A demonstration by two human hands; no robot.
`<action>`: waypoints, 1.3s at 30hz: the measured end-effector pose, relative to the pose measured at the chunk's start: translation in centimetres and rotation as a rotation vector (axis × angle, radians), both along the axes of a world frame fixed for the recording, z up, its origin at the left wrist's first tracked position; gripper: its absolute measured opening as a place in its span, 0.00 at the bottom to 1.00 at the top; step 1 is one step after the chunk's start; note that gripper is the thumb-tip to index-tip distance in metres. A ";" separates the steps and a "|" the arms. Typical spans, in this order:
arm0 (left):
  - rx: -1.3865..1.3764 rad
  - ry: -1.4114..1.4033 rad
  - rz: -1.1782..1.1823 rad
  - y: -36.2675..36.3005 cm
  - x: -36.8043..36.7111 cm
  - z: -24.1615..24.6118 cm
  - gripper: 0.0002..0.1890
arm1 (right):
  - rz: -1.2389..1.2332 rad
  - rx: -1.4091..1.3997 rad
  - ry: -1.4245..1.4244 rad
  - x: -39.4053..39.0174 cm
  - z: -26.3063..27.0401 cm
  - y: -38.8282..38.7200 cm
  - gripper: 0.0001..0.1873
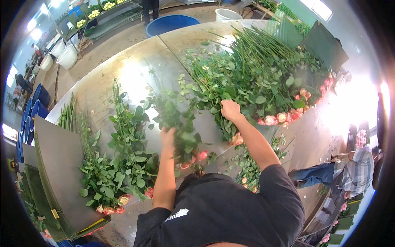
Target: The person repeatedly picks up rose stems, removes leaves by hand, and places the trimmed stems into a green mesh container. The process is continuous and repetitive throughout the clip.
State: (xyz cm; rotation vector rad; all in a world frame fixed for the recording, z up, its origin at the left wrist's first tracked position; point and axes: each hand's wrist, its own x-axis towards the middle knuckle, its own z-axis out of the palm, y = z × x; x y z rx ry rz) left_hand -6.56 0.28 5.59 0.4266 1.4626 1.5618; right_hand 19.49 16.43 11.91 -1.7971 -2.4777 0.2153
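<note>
My left hand (167, 136) is closed around a bunch of leafy roses (185, 137), blurred by motion, with pink-red blooms pointing toward my body. To the right, my right hand (230, 109) makes a fist at the near-left edge of a large heap of cut roses (262, 80). Its fingers appear closed on a rose stem, though leaves hide the grip. A peach-pink rose bloom (237, 139) hangs over the table edge below that hand. Left of my left hand, smaller bunches of roses (126, 145) lie with blooms toward me.
The metal worktable (105, 74) stretches in front of me. An upright grey panel (58, 166) stands at left, a dark green board (324, 44) at far right. Blue tub (172, 24) and white bucket (229, 14) sit beyond. Fallen foliage (251, 165) lies below; a person (348, 169) is at right.
</note>
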 end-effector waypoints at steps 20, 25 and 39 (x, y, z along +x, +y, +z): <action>-0.180 -0.075 0.157 -4.8 -5.0 1.4 0.10 | -0.279 -0.408 1.254 14.0 7.4 -12.5 0.21; -0.199 0.019 0.124 -6.3 -5.8 0.1 0.19 | -0.727 0.029 1.582 26.3 0.3 -20.0 0.21; -0.096 -0.189 -0.084 -8.2 -0.1 4.0 0.13 | 0.383 -0.446 0.651 -3.2 0.7 -11.3 0.16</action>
